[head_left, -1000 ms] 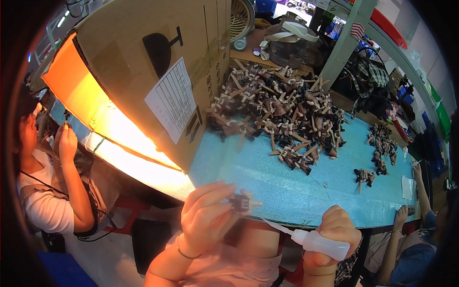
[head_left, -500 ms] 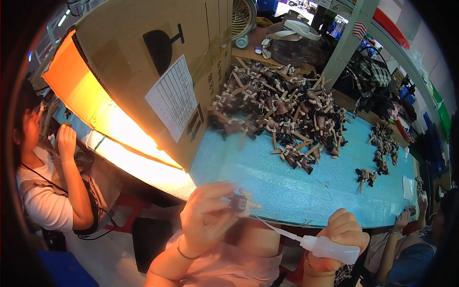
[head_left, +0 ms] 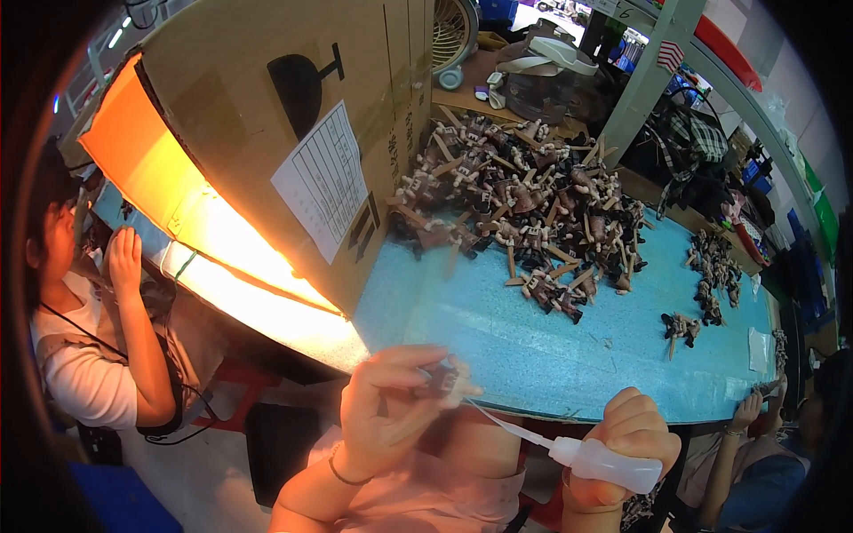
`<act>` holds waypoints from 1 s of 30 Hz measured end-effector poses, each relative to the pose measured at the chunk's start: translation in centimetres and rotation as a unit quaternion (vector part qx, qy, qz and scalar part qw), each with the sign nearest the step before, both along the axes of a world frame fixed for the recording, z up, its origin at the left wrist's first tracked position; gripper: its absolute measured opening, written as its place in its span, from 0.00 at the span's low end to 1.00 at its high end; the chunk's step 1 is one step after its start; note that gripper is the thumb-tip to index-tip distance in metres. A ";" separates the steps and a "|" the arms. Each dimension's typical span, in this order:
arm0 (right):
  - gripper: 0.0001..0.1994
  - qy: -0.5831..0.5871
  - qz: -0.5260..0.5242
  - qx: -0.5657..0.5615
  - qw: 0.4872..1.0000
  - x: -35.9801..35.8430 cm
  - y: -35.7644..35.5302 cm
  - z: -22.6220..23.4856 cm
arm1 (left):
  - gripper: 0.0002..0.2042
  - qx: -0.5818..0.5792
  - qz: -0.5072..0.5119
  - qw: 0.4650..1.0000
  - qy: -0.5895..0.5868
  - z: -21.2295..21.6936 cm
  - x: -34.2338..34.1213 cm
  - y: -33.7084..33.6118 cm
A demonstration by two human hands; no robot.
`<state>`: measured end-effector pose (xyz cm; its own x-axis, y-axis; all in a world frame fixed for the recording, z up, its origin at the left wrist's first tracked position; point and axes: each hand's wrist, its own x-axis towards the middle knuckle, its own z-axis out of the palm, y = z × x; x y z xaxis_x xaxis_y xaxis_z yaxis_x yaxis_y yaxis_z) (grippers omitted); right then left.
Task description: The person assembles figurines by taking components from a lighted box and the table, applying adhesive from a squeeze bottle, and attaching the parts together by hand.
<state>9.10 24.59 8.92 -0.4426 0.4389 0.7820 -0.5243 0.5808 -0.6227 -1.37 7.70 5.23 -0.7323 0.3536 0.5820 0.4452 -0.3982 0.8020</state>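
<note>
Between the thumb and fingers of my left hand [head_left: 386,404] is a small figurine [head_left: 450,384] with a dark and pale body, held over the table's near edge and slightly blurred. My right hand [head_left: 633,428] is closed around a translucent white squeeze bottle [head_left: 615,465], lying nearly level. A long thin nozzle runs from the bottle up and left to the figurine. Its tip is at or very near the figurine's pale end; whether they touch I cannot tell. Beyond my hands, a large heap of similar figurines [head_left: 533,200] with flat wooden-looking sticks among them covers the far part of the blue tabletop [head_left: 444,311].
A tall cardboard box [head_left: 240,98] with a taped paper sheet stands at the left, bright orange light inside. Smaller figurine groups [head_left: 711,275] lie at the right. A grey metal post [head_left: 653,98] rises behind. Co-workers sit at the left [head_left: 98,355] and lower right [head_left: 764,480].
The bottle has shifted slightly left with my right hand. The figurine has turned a little in my left fingers. At the left, the co-worker's raised hand has moved slightly.
</note>
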 end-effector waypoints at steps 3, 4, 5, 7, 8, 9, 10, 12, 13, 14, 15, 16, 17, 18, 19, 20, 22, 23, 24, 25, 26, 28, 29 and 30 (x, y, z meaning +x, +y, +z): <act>0.27 0.002 0.008 0.001 1.000 0.0 0.1 0.2 | 0.15 -0.007 -0.002 1.000 -0.010 0.0 0.1 -0.1; 0.27 0.000 0.019 0.005 1.000 -0.1 0.0 0.3 | 0.15 -0.008 -0.001 1.000 -0.010 0.0 0.1 -0.1; 0.27 0.000 0.020 0.005 1.000 -0.1 0.0 0.3 | 0.15 -0.005 -0.009 1.000 -0.015 0.0 0.1 -0.2; 0.27 0.013 0.019 0.000 1.000 -0.2 0.0 0.2 | 0.15 -0.003 -0.015 1.000 -0.020 -0.2 0.1 -0.5; 0.27 0.013 0.019 0.000 1.000 -0.3 -0.1 0.2 | 0.15 -0.005 -0.023 0.999 -0.033 -0.5 0.2 -0.6; 0.27 0.007 -0.001 -0.006 1.000 -0.6 -0.4 0.4 | 0.15 -0.007 -0.030 0.998 -0.046 -0.6 0.2 -0.8; 0.27 0.001 -0.022 -0.012 1.000 -0.7 -0.5 0.6 | 0.15 -0.007 -0.030 0.998 -0.046 -0.6 0.3 -0.8; 0.28 -0.014 0.006 -0.013 1.000 -0.3 -0.3 1.2 | 0.14 -0.005 -0.043 0.997 -0.060 -0.4 0.4 -0.9; 0.28 -0.029 0.034 -0.014 0.999 -0.2 -0.3 1.4 | 0.14 -0.004 -0.043 0.997 -0.060 -0.4 0.5 -0.9; 0.28 -0.029 0.034 -0.013 0.999 -0.4 -0.2 1.2 | 0.14 -0.006 -0.041 0.997 -0.058 -0.5 0.4 -0.9; 0.28 -0.011 0.002 -0.014 1.000 -0.5 -0.1 0.8 | 0.14 -0.007 -0.039 0.998 -0.056 -0.5 0.4 -0.8; 0.28 0.007 -0.030 -0.015 0.999 -0.7 -0.1 0.6 | 0.14 -0.006 -0.039 0.998 -0.056 -0.6 0.4 -0.8; 0.28 0.008 -0.030 -0.015 0.999 -0.7 -0.1 0.6 | 0.14 -0.006 -0.036 0.998 -0.055 -0.6 0.4 -0.8; 0.28 0.015 -0.028 -0.016 0.999 -0.7 -0.1 0.6 | 0.14 -0.005 -0.034 0.998 -0.054 -0.7 0.4 -0.8; 0.28 0.022 -0.026 -0.016 0.999 -0.7 -0.1 0.6 | 0.14 -0.005 -0.034 0.998 -0.053 -0.7 0.4 -0.7; 0.28 0.022 -0.025 -0.016 0.999 -0.8 -0.1 0.6 | 0.14 0.005 -0.038 0.998 -0.053 -0.7 0.4 -0.7; 0.27 0.006 -0.017 -0.008 1.000 -0.8 -0.3 0.7 | 0.14 0.015 -0.041 0.998 -0.052 -0.8 0.3 -0.6; 0.27 0.006 -0.016 -0.008 1.000 -0.8 -0.3 0.7 | 0.14 0.016 -0.039 0.998 -0.047 -0.8 0.3 -0.6; 0.27 -0.001 -0.015 -0.001 1.000 -0.7 -0.3 0.7 | 0.14 0.017 -0.036 0.998 -0.043 -0.8 0.3 -0.6; 0.27 -0.007 -0.014 0.006 1.000 -0.6 -0.2 0.7 | 0.14 0.017 -0.035 0.998 -0.043 -0.8 0.2 -0.6; 0.27 -0.007 -0.015 0.007 1.000 -0.4 0.0 0.7 | 0.14 0.011 -0.029 0.999 -0.039 -0.6 0.3 -0.6; 0.28 0.002 0.003 0.008 1.000 -0.1 0.5 0.7 | 0.15 0.005 -0.024 0.999 -0.035 -0.5 0.3 -0.4; 0.28 0.002 0.003 0.007 1.000 -0.1 0.3 0.9 | 0.15 0.006 -0.017 0.999 -0.029 -0.6 0.3 -0.3; 0.28 -0.013 0.014 0.008 1.000 -0.2 0.0 1.3 | 0.15 0.007 -0.010 1.000 -0.023 -0.7 0.3 -0.3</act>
